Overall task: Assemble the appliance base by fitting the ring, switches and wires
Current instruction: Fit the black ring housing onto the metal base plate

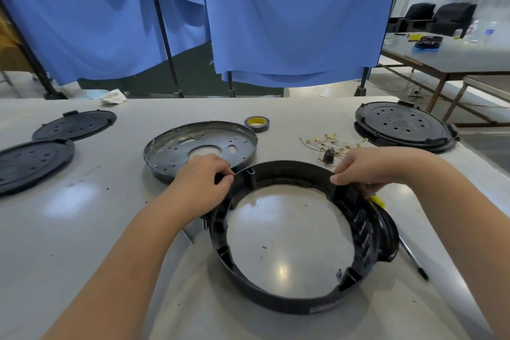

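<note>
Ring fitting appears to be the step in hand. The black round plastic base housing (289, 303) lies on the grey table (82, 229) before the person, open through its middle, ribbed inside. The left hand (202, 182) pinches its far-left rim; the right hand (367, 167) grips the far-right rim. Next move probably calls for seating the shallow metal ring plate (176, 157), then the wire bundle with brass terminals (328, 145).

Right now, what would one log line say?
left hand grips ring rim | right hand grips rim | wires untouched
</note>
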`<state>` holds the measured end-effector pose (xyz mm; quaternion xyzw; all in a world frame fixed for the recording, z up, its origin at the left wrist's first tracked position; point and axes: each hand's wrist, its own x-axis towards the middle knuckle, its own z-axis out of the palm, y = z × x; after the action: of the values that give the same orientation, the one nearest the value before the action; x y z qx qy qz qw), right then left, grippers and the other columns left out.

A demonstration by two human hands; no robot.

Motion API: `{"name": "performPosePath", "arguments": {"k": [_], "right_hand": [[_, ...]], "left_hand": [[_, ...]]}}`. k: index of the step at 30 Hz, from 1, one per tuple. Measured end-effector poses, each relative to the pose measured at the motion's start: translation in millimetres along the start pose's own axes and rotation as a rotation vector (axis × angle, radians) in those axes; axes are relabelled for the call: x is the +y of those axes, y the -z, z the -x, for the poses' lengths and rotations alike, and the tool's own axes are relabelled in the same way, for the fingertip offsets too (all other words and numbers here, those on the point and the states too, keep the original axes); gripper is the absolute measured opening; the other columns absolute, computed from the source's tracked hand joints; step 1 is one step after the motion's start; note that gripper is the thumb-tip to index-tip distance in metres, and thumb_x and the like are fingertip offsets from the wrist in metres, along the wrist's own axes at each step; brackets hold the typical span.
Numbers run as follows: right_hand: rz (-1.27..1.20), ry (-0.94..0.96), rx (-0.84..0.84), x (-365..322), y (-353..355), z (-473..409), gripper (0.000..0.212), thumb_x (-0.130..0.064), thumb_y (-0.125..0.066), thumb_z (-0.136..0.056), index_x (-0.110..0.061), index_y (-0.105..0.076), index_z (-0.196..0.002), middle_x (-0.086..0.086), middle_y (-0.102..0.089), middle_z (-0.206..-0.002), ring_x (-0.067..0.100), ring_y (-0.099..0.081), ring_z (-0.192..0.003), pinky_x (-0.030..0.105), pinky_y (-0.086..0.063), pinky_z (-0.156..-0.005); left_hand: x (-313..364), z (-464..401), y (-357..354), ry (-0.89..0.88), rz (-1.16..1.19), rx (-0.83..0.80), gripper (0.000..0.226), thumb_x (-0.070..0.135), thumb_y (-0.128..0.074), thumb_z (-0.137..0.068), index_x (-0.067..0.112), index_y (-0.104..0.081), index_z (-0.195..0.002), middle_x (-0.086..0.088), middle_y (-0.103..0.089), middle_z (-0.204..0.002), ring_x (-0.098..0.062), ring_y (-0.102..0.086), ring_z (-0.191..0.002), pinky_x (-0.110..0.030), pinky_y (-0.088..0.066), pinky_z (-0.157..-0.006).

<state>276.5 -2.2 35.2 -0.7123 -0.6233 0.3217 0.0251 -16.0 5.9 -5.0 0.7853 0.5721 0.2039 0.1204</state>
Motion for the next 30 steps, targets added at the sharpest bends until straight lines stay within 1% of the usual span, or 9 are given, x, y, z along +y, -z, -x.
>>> {"name": "performPosePath", "arguments": {"k": [2, 6, 12, 16, 18, 20, 25, 28, 30], "right_hand": [[0.015, -0.001, 0.017, 1, 2, 2, 0.019, -0.033, -0.061, -0.092, -0.020, -0.069, -0.104, 0.006, -0.060, -0.095, 0.020, -0.062, -0.079, 0.026, -0.057, -0.067], [0.011, -0.001, 0.020, 3, 3, 3, 0.021, -0.033, -0.061, -0.092, -0.020, -0.068, -0.106, 0.007, -0.062, -0.102, 0.018, -0.062, -0.081, 0.023, -0.055, -0.062], [0.003, 0.000, 0.012, 4, 5, 1, 0.018, -0.033, -0.062, -0.092, -0.020, -0.069, -0.102, 0.003, -0.061, -0.088, 0.013, -0.060, -0.072, 0.020, -0.054, -0.058], [0.036, 0.016, 0.036, 5, 5, 0, 0.016, -0.033, -0.063, -0.091, -0.020, -0.069, -0.098, 0.005, -0.065, -0.091, 0.014, -0.064, -0.076, 0.023, -0.057, -0.061], [0.044, 0.030, 0.065, 4, 5, 0, 0.016, -0.032, -0.065, -0.089, -0.018, -0.069, -0.095, 0.006, -0.067, -0.091, 0.015, -0.066, -0.078, 0.024, -0.059, -0.063], [0.055, 0.037, 0.100, 3, 6, 2, 0.020, -0.032, -0.069, -0.087, -0.016, -0.070, -0.098, 0.007, -0.070, -0.089, 0.018, -0.069, -0.079, 0.026, -0.059, -0.064], [0.170, 0.066, 0.205, -1, 5, 11, 0.038, -0.041, -0.072, -0.081, -0.020, -0.065, -0.113, 0.001, -0.069, -0.099, 0.017, -0.069, -0.076, 0.029, -0.056, -0.073], [0.226, 0.164, 0.284, -3, 4, 23, 0.040, -0.042, -0.073, -0.079, -0.027, -0.064, -0.116, -0.012, -0.064, -0.097, 0.009, -0.062, -0.086, 0.025, -0.047, -0.072], [0.218, 0.262, 0.284, -1, 0, 35, 0.035, -0.040, -0.074, -0.078, -0.034, -0.066, -0.111, -0.019, -0.060, -0.092, 0.001, -0.059, -0.085, 0.022, -0.046, -0.071]], "left_hand": [[4, 0, -4, -0.041, -0.061, 0.043, 0.018, 0.024, -0.052, -0.094, 0.019, -0.069, -0.099, 0.007, -0.061, -0.116, -0.016, -0.048, -0.115, -0.042, -0.040, -0.100], [5, 1, -12, -0.088, -0.097, 0.098, 0.018, 0.021, -0.050, -0.095, 0.016, -0.067, -0.099, 0.004, -0.062, -0.112, -0.018, -0.048, -0.113, -0.040, -0.039, -0.098], [7, 0, -12, -0.107, -0.147, 0.112, 0.019, 0.022, -0.051, -0.095, 0.016, -0.068, -0.101, 0.004, -0.060, -0.118, -0.019, -0.046, -0.119, -0.041, -0.035, -0.103], [14, 6, -8, -0.111, -0.230, 0.162, 0.026, 0.025, -0.052, -0.095, 0.021, -0.064, -0.117, 0.004, -0.048, -0.138, -0.018, -0.037, -0.131, -0.039, -0.022, -0.110], [26, 10, -4, -0.162, -0.205, 0.200, 0.032, 0.026, -0.055, -0.093, 0.022, -0.060, -0.125, 0.004, -0.049, -0.135, -0.018, -0.039, -0.128, -0.038, -0.025, -0.108], [42, 16, -1, -0.249, -0.085, 0.171, 0.031, 0.025, -0.057, -0.092, 0.023, -0.062, -0.123, 0.007, -0.055, -0.124, -0.014, -0.044, -0.119, -0.035, -0.034, -0.103], [65, 31, -11, -0.374, 0.086, -0.145, 0.021, 0.026, -0.053, -0.095, 0.033, -0.066, -0.110, 0.022, -0.054, -0.108, 0.005, -0.046, -0.107, -0.018, -0.036, -0.097], [56, 25, -6, -0.335, 0.093, -0.098, 0.022, 0.021, -0.054, -0.095, 0.030, -0.068, -0.109, 0.020, -0.056, -0.109, 0.001, -0.049, -0.108, -0.021, -0.038, -0.098], [45, 19, -1, -0.299, 0.062, -0.023, 0.022, 0.018, -0.055, -0.093, 0.027, -0.068, -0.108, 0.015, -0.058, -0.108, -0.005, -0.050, -0.108, -0.027, -0.040, -0.098]]}}
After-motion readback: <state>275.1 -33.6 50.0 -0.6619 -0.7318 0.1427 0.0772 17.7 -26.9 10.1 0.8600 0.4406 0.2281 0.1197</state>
